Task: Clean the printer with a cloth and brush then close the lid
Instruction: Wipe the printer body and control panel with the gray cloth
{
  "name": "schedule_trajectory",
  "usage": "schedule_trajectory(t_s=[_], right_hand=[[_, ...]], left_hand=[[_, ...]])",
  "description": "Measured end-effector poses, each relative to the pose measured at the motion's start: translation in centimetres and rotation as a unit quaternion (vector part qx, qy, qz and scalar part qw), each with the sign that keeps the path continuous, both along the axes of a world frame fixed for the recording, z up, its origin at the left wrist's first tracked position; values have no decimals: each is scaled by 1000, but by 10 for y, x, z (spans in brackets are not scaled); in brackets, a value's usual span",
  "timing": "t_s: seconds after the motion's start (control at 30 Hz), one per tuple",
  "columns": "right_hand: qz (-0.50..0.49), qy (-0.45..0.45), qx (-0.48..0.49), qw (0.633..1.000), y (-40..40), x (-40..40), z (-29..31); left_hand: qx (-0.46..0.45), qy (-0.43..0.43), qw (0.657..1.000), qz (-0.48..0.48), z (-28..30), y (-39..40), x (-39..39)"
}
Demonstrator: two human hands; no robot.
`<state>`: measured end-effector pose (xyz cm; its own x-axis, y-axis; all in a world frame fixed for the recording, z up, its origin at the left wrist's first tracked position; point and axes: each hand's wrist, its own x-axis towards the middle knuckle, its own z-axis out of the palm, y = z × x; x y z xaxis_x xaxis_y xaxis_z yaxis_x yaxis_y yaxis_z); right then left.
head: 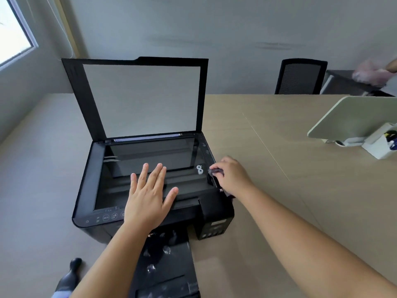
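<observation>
A black printer [90,186] stands on the beige table with its scanner lid [141,97] raised upright, white underside facing me. My left hand [150,196] lies flat with fingers spread on the front part of the scanner glass [150,155]. My right hand [231,175] grips a small dark object [214,176], seemingly a brush or cloth, at the right edge of the scanner bed. Two small white rings [199,169] lie on the glass next to it. The output tray [167,267] sticks out towards me.
The table [268,168] stretches to the right. A tilted pale board [352,117] and a white holder [382,145] stand at its right side. A black chair [299,76] is behind the table. A dark object [71,274] lies at the lower left.
</observation>
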<state>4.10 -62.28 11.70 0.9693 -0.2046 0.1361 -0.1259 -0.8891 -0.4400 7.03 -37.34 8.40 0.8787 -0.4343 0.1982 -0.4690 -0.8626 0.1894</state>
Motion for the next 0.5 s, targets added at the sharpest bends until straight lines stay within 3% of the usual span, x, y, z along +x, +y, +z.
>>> schedule_trajectory(t_s=[0.13, 0.33, 0.5], right_hand=[[-19, 37, 41, 998, -4, 24, 8], [44, 140, 18, 989, -7, -31, 18], [12, 121, 11, 992, -8, 24, 20]], left_hand=[[-9, 47, 998, 30, 7, -3, 10], [-25, 41, 998, 38, 7, 4, 19], [-36, 17, 999, 31, 4, 5, 17]])
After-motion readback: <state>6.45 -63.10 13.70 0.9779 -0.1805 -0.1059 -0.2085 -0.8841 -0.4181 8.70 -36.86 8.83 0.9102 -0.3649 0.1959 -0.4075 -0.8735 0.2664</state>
